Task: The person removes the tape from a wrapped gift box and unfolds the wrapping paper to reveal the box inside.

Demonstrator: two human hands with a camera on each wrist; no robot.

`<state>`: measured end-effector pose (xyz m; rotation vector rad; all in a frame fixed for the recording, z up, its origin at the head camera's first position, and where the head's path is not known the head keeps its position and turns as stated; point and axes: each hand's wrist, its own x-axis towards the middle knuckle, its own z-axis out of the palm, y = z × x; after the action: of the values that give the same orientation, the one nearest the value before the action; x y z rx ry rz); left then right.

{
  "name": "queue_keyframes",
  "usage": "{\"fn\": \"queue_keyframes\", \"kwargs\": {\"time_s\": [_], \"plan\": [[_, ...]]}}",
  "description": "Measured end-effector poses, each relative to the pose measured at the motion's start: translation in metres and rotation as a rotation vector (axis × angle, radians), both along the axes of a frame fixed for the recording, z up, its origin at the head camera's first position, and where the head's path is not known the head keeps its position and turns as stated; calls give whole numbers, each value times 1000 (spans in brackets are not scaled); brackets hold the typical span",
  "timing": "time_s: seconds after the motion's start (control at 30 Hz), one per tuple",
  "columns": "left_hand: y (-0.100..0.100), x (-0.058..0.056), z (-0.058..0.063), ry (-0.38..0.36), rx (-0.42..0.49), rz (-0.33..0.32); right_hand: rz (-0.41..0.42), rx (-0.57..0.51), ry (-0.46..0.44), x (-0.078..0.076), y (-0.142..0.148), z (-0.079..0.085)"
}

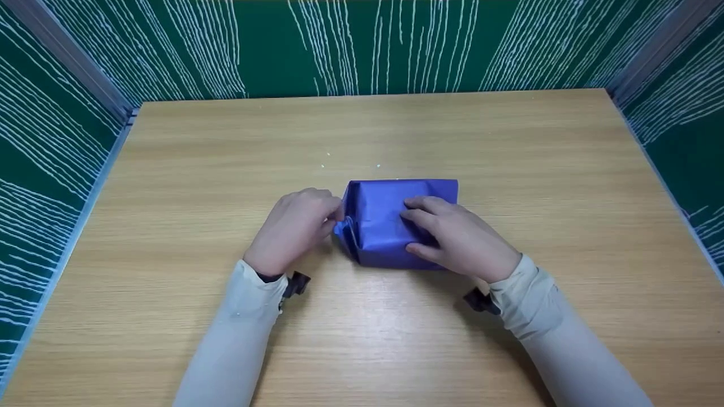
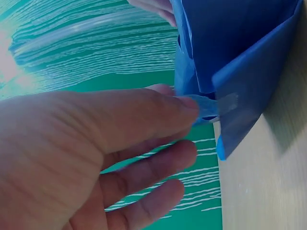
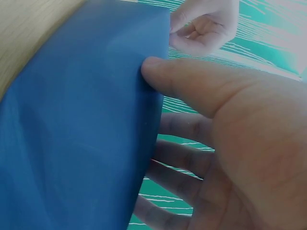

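A package wrapped in purple-blue paper (image 1: pixel 390 223) lies on the wooden table, its left end partly unfolded with loose flaps. At that end my left hand (image 1: pixel 300 226) pinches a strip of clear tape (image 2: pixel 207 106) between thumb and index finger. One end of the tape sticks to a paper flap (image 2: pixel 254 81), as the left wrist view shows. My right hand (image 1: pixel 455 234) rests on the top and near side of the package, fingers spread. In the right wrist view its thumb (image 3: pixel 160 74) presses the paper (image 3: pixel 86 110), while its fingertips are hidden behind the package.
The wooden table (image 1: pixel 169 169) stretches around the package on all sides. A few tiny white scraps (image 1: pixel 378 165) lie just beyond it. Green panels with white streaks (image 1: pixel 362 51) stand along the back and both sides.
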<state>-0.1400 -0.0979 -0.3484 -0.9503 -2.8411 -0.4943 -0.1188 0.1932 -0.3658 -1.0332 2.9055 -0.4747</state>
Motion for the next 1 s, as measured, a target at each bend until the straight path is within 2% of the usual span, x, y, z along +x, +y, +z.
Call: {"fn": "queue_keyframes", "kwargs": {"time_s": [0.13, 0.43, 0.7, 1.0], "plan": [[-3, -1, 0, 2, -45, 4, 4, -4, 4, 0, 0, 0], [-8, -3, -1, -86, 4, 34, -4, 2, 0, 0, 0, 0], [-11, -3, 1, -136, -56, 71, -8, 8, -11, 0, 0, 0], [-14, -2, 6, -219, -58, 113, 10, -19, 2, 1, 1, -1]]}}
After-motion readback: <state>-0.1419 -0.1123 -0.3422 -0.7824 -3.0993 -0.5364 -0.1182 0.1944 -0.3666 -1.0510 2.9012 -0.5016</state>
